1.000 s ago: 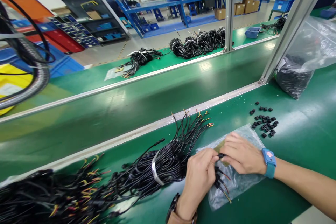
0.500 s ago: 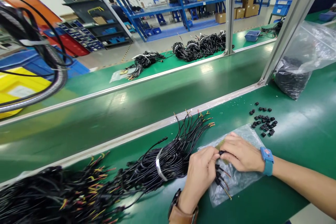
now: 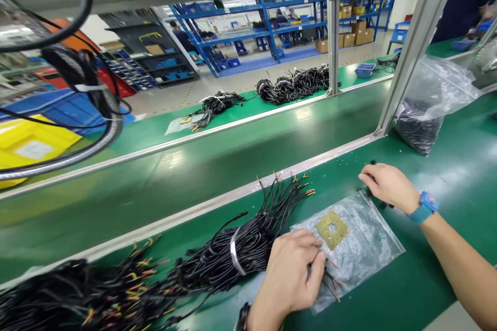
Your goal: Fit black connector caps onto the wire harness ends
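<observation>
My left hand is curled around several short black cables, whose stripped ends stick out past its thumb. It rests at the left edge of a clear plastic bag. On that bag lies a yellowish square plate with a round hole. My right hand hovers over the small black plastic blocks, hiding most of them. Its fingers are drawn together; anything between them is out of sight. A tied bundle of black cables lies left of my left hand.
More loose cables heap at the lower left. A metal rail runs behind the work, meeting an upright post. A plastic bag of black parts stands at right. Hoses hang at upper left.
My hands have parted. The right has moved right from the bag to the black blocks, uncovering the square plate. My left stays near the cable ends. The view has tilted up slightly.
</observation>
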A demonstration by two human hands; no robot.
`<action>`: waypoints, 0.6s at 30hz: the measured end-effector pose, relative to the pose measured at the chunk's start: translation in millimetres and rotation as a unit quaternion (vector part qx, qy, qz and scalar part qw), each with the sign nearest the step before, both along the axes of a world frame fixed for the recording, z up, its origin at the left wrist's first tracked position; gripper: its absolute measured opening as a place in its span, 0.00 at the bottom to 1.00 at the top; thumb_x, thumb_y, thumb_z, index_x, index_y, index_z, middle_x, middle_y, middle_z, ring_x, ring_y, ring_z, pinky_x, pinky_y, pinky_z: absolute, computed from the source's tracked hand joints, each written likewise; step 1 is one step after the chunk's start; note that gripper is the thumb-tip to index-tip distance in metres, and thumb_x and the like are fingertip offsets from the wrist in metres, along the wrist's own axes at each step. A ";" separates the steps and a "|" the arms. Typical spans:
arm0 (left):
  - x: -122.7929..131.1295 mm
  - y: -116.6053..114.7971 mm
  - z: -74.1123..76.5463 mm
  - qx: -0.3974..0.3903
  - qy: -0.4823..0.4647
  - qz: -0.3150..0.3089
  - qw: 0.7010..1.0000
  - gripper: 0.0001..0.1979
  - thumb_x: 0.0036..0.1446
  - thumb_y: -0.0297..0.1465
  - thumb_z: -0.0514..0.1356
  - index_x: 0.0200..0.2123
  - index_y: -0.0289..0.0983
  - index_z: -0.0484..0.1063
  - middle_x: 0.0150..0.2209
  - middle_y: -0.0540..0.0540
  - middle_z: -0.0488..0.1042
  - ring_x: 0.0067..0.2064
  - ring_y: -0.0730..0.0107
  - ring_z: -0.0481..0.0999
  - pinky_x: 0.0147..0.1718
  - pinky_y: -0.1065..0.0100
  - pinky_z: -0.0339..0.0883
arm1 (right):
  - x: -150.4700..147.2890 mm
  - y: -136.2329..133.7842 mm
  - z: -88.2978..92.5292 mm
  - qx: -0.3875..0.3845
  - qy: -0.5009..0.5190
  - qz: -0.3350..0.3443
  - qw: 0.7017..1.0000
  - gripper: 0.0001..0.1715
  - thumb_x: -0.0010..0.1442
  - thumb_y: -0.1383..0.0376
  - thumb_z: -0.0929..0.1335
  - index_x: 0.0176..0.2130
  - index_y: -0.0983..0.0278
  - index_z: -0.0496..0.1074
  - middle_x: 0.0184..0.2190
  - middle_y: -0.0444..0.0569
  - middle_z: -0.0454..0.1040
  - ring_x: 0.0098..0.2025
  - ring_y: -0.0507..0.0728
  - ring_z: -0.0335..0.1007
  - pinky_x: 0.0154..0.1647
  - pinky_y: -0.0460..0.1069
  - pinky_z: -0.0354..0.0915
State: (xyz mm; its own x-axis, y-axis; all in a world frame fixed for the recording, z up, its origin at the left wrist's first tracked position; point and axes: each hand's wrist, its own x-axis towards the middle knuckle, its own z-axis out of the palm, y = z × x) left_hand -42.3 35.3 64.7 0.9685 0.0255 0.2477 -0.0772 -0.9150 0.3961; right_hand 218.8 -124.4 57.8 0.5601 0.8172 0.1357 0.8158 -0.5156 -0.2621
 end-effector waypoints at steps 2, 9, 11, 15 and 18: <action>1.9 -0.9 -5.8 0.052 -0.064 0.063 0.995 0.13 0.64 0.27 0.55 0.27 0.39 0.74 0.37 0.45 0.81 0.43 0.59 0.78 0.42 0.59 0.69 | 4.6 -3.0 -4.8 -0.100 0.011 -0.026 0.995 0.14 0.70 0.58 0.65 0.36 0.62 0.74 0.32 0.51 0.77 0.37 0.61 0.74 0.34 0.50 0.58; 10.1 11.2 -35.2 0.257 -0.064 0.256 0.930 0.13 0.66 0.25 0.55 0.50 0.33 0.74 0.45 0.39 0.79 0.47 0.52 0.74 0.43 0.55 0.63 | -2.3 -0.8 -13.6 -0.193 0.045 -0.047 0.979 0.09 0.67 0.60 0.69 0.37 0.63 0.75 0.38 0.55 0.80 0.42 0.64 0.78 0.34 0.51 0.61; 12.6 11.9 -37.2 0.280 -0.033 0.274 0.919 0.14 0.66 0.24 0.54 0.53 0.34 0.73 0.47 0.39 0.78 0.45 0.54 0.73 0.40 0.57 0.62 | -3.9 -0.7 -11.6 -0.204 0.047 -0.047 0.977 0.08 0.66 0.60 0.70 0.39 0.64 0.75 0.40 0.56 0.80 0.43 0.66 0.78 0.36 0.52 0.62; 20.8 12.1 -39.6 0.280 0.018 0.298 0.912 0.14 0.65 0.23 0.55 0.51 0.35 0.74 0.45 0.39 0.77 0.43 0.54 0.71 0.38 0.59 0.60 | -6.1 -0.8 -10.0 -0.219 0.045 -0.066 0.973 0.08 0.65 0.63 0.70 0.42 0.66 0.74 0.39 0.60 0.80 0.42 0.68 0.79 0.36 0.53 0.64; 26.1 14.4 -43.1 0.261 0.041 0.296 0.918 0.11 0.64 0.22 0.55 0.46 0.34 0.75 0.36 0.41 0.75 0.40 0.55 0.70 0.36 0.60 0.59 | -8.9 -0.4 -10.1 -0.221 0.040 -0.071 0.972 0.08 0.66 0.64 0.69 0.42 0.67 0.74 0.39 0.61 0.80 0.43 0.69 0.79 0.36 0.53 0.64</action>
